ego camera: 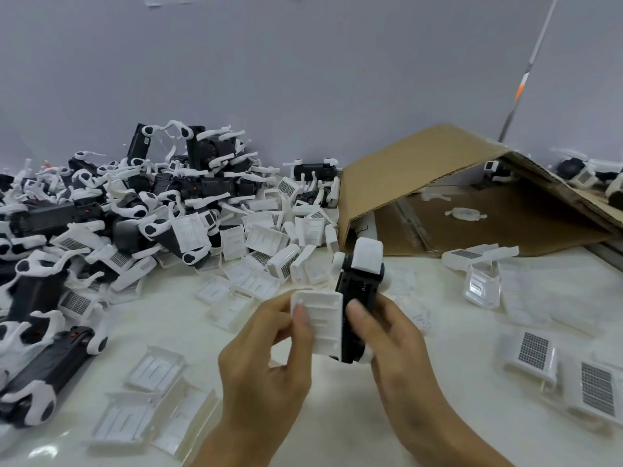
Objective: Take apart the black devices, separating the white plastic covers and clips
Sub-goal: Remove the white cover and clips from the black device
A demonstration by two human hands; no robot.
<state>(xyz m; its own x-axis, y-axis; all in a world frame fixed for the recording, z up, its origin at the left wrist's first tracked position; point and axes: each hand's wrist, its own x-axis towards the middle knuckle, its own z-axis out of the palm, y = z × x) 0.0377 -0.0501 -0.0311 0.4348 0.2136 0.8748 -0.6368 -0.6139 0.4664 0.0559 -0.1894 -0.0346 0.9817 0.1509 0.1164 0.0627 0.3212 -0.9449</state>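
In the middle of the view my right hand [392, 335] grips a black device [357, 294] that stands tilted, with a white cover [368, 256] on its far end. My left hand [269, 348] pinches a white plastic cover [320, 321] right beside the device's left side, thumb on its face. Whether that cover still touches the device I cannot tell.
A big heap of black devices with white clips [118, 203] fills the left. Loose white covers [155, 412] lie on the white table, more of them at the right [536, 352]. An open cardboard box [438, 183] lies on its side behind my hands.
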